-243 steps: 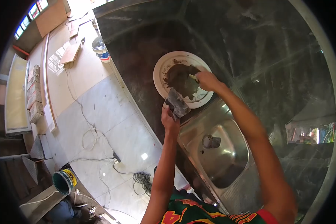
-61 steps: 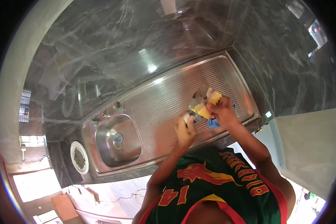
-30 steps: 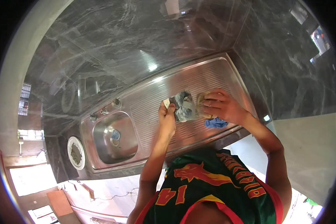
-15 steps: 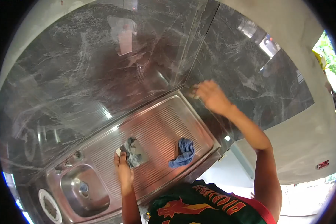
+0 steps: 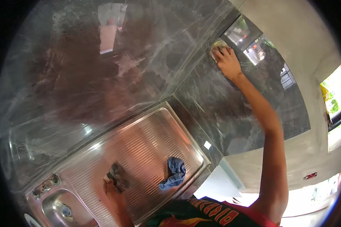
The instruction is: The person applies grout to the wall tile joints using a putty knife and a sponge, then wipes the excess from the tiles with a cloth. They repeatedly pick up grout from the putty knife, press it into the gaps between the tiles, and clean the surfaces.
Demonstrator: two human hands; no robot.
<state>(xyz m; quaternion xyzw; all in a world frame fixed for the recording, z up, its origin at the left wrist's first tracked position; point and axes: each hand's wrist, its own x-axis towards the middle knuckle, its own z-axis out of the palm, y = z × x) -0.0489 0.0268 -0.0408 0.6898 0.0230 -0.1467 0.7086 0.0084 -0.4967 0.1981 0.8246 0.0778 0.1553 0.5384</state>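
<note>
My right hand (image 5: 229,64) is raised high on the right-hand wall, its fingers curled over a pale yellowish wad (image 5: 218,48) that looks like a sponge or crumpled cloth. The wad is pressed against the dark marbled tile (image 5: 201,79) near the wall corner. Low over the ribbed drainboard (image 5: 140,151), my left hand (image 5: 113,196) grips a crumpled grey rag (image 5: 119,177); a small whitish bit shows by the thumb. To the right of that rag, a crumpled blue cloth (image 5: 175,174) lies on the drainboard.
At lower left is the steel sink bowl (image 5: 53,208), with taps (image 5: 45,184) behind it. A round white object (image 5: 31,220) is partly cut off beside the bowl. A white panel (image 5: 219,181) stands right of the sink unit, and a red-marked wall box (image 5: 310,176) sits farther right.
My right hand has swept up along the right wall from near the sink's back corner. My left hand stays over the drainboard with the grey rag. The view has shifted.
</note>
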